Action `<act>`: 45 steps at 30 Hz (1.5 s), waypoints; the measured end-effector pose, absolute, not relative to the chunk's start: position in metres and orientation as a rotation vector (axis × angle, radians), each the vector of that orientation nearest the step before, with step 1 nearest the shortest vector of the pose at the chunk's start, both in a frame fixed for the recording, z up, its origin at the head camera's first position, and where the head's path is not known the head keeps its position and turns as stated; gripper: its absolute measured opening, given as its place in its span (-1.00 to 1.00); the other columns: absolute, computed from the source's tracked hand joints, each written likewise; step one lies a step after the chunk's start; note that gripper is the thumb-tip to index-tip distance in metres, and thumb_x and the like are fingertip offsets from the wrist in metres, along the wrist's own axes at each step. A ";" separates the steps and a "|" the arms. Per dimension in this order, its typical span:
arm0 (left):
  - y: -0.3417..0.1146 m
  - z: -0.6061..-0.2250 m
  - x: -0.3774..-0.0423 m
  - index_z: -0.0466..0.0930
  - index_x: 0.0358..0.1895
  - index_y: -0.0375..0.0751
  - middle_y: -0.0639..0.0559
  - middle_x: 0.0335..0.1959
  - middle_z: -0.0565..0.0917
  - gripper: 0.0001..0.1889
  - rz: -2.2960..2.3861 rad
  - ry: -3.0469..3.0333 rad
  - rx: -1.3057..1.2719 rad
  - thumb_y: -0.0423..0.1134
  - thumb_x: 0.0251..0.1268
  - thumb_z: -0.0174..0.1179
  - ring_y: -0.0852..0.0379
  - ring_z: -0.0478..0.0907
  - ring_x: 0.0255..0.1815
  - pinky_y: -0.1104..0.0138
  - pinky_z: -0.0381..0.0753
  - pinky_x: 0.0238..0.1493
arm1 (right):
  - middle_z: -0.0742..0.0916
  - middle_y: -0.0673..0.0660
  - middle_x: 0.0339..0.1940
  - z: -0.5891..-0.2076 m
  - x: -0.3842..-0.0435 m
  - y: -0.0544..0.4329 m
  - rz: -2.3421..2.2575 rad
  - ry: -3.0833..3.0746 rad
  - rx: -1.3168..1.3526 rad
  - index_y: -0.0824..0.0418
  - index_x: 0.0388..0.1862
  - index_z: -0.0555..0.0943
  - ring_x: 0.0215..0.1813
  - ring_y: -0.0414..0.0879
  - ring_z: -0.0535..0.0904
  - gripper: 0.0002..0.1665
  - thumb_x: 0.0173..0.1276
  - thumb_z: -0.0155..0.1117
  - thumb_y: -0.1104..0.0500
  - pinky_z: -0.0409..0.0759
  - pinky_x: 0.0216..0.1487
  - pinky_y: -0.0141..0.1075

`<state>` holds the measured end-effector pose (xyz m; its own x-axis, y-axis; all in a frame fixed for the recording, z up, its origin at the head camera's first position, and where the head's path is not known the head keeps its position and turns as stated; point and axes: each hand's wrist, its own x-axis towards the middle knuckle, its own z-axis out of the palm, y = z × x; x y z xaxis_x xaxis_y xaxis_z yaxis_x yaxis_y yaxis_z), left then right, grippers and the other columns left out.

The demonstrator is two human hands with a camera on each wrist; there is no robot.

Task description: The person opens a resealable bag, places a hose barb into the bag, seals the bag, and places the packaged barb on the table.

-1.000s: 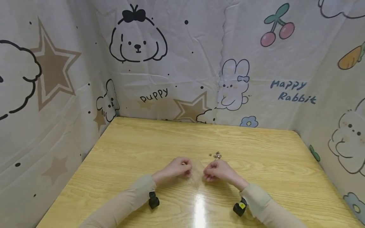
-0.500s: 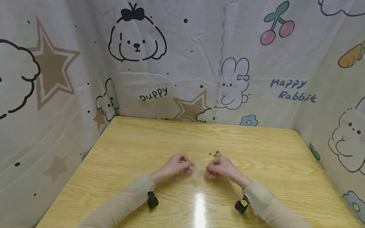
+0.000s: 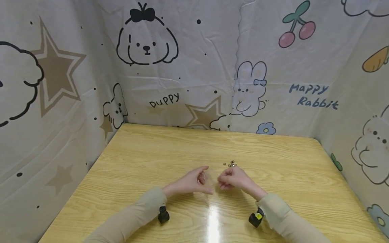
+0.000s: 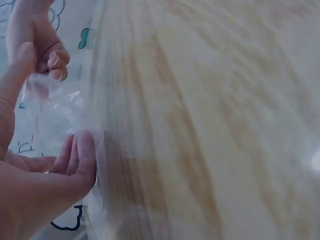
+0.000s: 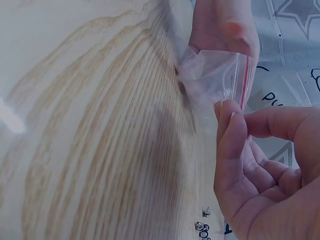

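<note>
A clear zip bag (image 5: 215,75) with a red stripe along its mouth is stretched out above the table. Thumb and fingers of my right hand (image 3: 234,179) pinch its corner at the red-striped edge. My left hand (image 3: 192,181) is spread wide at the bag's other side, thumb and fingers apart. In the left wrist view the bag (image 4: 62,112) passes across the gap of that hand, its fingertips (image 4: 86,145) against the film. Just beyond the right hand lies a small heap of metal nuts and screws (image 3: 232,164), partly hidden by the knuckles.
One small metal piece (image 3: 224,164) lies apart, left of the heap. The wooden table (image 3: 152,148) is backed by a printed cloth (image 3: 182,50) that also hangs on both sides. Each wrist carries a black camera (image 3: 163,215).
My left fingers have let go of their pinch on the bag and spread apart. The right hand keeps its pinch and has shifted slightly left in the last half second.
</note>
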<state>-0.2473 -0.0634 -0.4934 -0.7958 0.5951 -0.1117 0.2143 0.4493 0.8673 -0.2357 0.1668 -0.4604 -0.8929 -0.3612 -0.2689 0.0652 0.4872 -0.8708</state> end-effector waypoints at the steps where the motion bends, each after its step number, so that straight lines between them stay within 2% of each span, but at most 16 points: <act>1: -0.063 -0.495 -0.246 0.04 0.55 -0.33 -0.05 -0.03 0.53 0.07 1.277 2.319 0.698 -0.07 0.05 0.52 0.18 0.49 -0.10 0.42 0.55 -0.08 | 0.81 0.27 -0.35 -0.460 -0.236 0.167 -1.384 2.316 -0.248 0.46 -0.19 0.69 -0.42 -0.20 0.72 -0.72 0.43 0.22 0.21 0.76 -0.24 -0.20; 4: -0.060 -0.497 -0.243 0.01 0.54 -0.39 -0.05 -0.10 0.44 0.12 1.254 2.389 0.721 -0.11 -0.01 0.56 0.20 0.41 -0.18 0.49 0.48 -0.20 | 0.82 0.25 -0.36 -0.459 -0.236 0.167 -1.387 2.306 -0.249 0.47 -0.17 0.69 -0.42 -0.21 0.72 -0.71 0.44 0.21 0.21 0.76 -0.24 -0.21; 9: -0.058 -0.499 -0.242 0.11 0.52 -0.37 -0.02 -0.18 0.30 0.06 1.283 2.450 0.647 -0.11 -0.01 0.56 0.20 0.33 -0.27 0.48 0.39 -0.28 | 0.82 0.23 -0.35 -0.458 -0.237 0.167 -1.401 2.289 -0.243 0.49 -0.14 0.68 -0.42 -0.23 0.72 -0.70 0.44 0.21 0.22 0.76 -0.22 -0.23; 11: -0.058 -0.498 -0.242 0.20 0.49 -0.34 -0.07 -0.11 0.33 0.00 1.297 2.461 0.619 -0.11 -0.01 0.55 0.17 0.36 -0.23 0.45 0.40 -0.25 | 0.82 0.24 -0.34 -0.458 -0.236 0.167 -1.408 2.282 -0.238 0.49 -0.14 0.67 -0.42 -0.24 0.72 -0.71 0.44 0.21 0.23 0.76 -0.21 -0.22; 14: -0.061 -0.495 -0.243 0.30 0.45 -0.25 -0.20 0.15 0.36 -0.08 1.316 2.467 0.595 -0.10 -0.01 0.55 0.14 0.40 -0.16 0.37 0.45 -0.15 | 0.81 0.28 -0.33 -0.458 -0.236 0.167 -1.411 2.276 -0.229 0.49 -0.13 0.67 -0.42 -0.24 0.71 -0.71 0.44 0.21 0.23 0.77 -0.20 -0.20; 16: -0.062 -0.494 -0.244 0.31 0.46 -0.20 -0.25 0.34 0.30 -0.10 1.329 2.455 0.603 -0.10 0.01 0.54 0.14 0.43 -0.14 0.35 0.46 -0.10 | 0.81 0.28 -0.32 -0.459 -0.237 0.167 -1.411 2.273 -0.226 0.49 -0.13 0.67 -0.42 -0.24 0.72 -0.71 0.44 0.21 0.22 0.77 -0.20 -0.20; 18: -0.064 -0.494 -0.245 0.26 0.49 -0.17 -0.22 0.40 0.30 -0.06 1.312 2.454 0.630 -0.08 0.00 0.54 0.16 0.43 -0.16 0.37 0.46 -0.11 | 0.81 0.27 -0.33 -0.459 -0.237 0.166 -1.410 2.271 -0.227 0.49 -0.13 0.67 -0.41 -0.24 0.72 -0.70 0.44 0.20 0.21 0.77 -0.19 -0.20; 21: -0.064 -0.494 -0.246 0.14 0.54 -0.21 -0.26 0.18 0.48 0.03 1.272 2.443 0.679 -0.07 0.01 0.54 0.10 0.41 -0.23 0.36 0.44 -0.21 | 0.81 0.22 -0.35 -0.458 -0.237 0.166 -1.413 2.264 -0.232 0.49 -0.13 0.67 -0.41 -0.24 0.71 -0.69 0.45 0.19 0.20 0.76 -0.20 -0.22; 22: -0.064 -0.494 -0.246 0.10 0.55 -0.22 -0.25 0.14 0.50 0.06 1.247 2.451 0.689 -0.05 0.00 0.54 0.08 0.42 -0.19 0.34 0.46 -0.19 | 0.81 0.21 -0.35 -0.457 -0.237 0.165 -1.412 2.265 -0.236 0.49 -0.13 0.67 -0.41 -0.25 0.71 -0.68 0.45 0.19 0.20 0.76 -0.20 -0.23; 24: -0.064 -0.493 -0.245 0.06 0.56 -0.25 -0.29 0.17 0.51 0.09 1.216 2.463 0.692 -0.03 0.01 0.54 -0.03 0.48 0.01 0.23 0.55 -0.03 | 0.81 0.20 -0.36 -0.456 -0.237 0.165 -1.410 2.263 -0.247 0.49 -0.13 0.68 -0.41 -0.25 0.71 -0.68 0.46 0.18 0.20 0.76 -0.21 -0.24; 26: -0.064 -0.492 -0.244 0.05 0.56 -0.29 -0.30 0.24 0.46 0.12 1.188 2.488 0.704 -0.01 -0.01 0.54 -0.11 0.44 0.16 0.10 0.54 0.13 | 0.81 0.20 -0.35 -0.456 -0.236 0.164 -1.409 2.260 -0.259 0.49 -0.13 0.67 -0.40 -0.25 0.72 -0.68 0.46 0.18 0.20 0.76 -0.20 -0.24; 28: -0.063 -0.491 -0.242 0.06 0.55 -0.30 -0.25 0.29 0.41 0.11 1.168 2.510 0.714 0.01 -0.02 0.54 -0.10 0.40 0.21 0.12 0.51 0.18 | 0.81 0.21 -0.34 -0.455 -0.236 0.163 -1.409 2.258 -0.268 0.49 -0.12 0.67 -0.39 -0.25 0.72 -0.68 0.46 0.18 0.20 0.76 -0.19 -0.24; 30: -0.063 -0.490 -0.241 0.07 0.54 -0.33 -0.19 0.15 0.42 0.11 1.167 2.515 0.721 -0.01 -0.03 0.55 0.00 0.38 0.06 0.25 0.49 0.01 | 0.81 0.20 -0.33 -0.454 -0.236 0.161 -1.409 2.254 -0.269 0.48 -0.12 0.67 -0.38 -0.24 0.72 -0.68 0.47 0.18 0.19 0.76 -0.18 -0.23; 33: -0.062 -0.490 -0.241 0.06 0.54 -0.33 -0.05 -0.04 0.37 0.12 1.156 2.519 0.698 0.01 -0.02 0.54 0.11 0.26 -0.11 0.40 0.33 -0.19 | 0.81 0.18 -0.33 -0.454 -0.236 0.161 -1.417 2.247 -0.258 0.47 -0.12 0.67 -0.38 -0.23 0.72 -0.69 0.47 0.19 0.19 0.76 -0.16 -0.21; 40: -0.057 -0.490 -0.239 -0.11 0.57 -0.37 0.04 -0.10 0.28 0.32 1.076 2.533 0.667 0.14 -0.16 0.58 0.17 0.23 -0.15 0.47 0.35 -0.23 | 0.81 0.18 -0.34 -0.454 -0.236 0.161 -1.417 2.248 -0.306 0.49 -0.12 0.66 -0.38 -0.22 0.73 -0.67 0.47 0.18 0.18 0.77 -0.17 -0.19; 45: -0.055 -0.489 -0.239 -0.20 0.60 -0.24 0.05 -0.12 0.23 0.35 1.025 2.524 0.679 0.17 -0.15 0.56 0.17 0.20 -0.16 0.48 0.34 -0.25 | 0.81 0.20 -0.33 -0.453 -0.237 0.160 -1.415 2.238 -0.335 0.49 -0.12 0.66 -0.35 -0.19 0.74 -0.66 0.47 0.18 0.18 0.77 -0.15 -0.17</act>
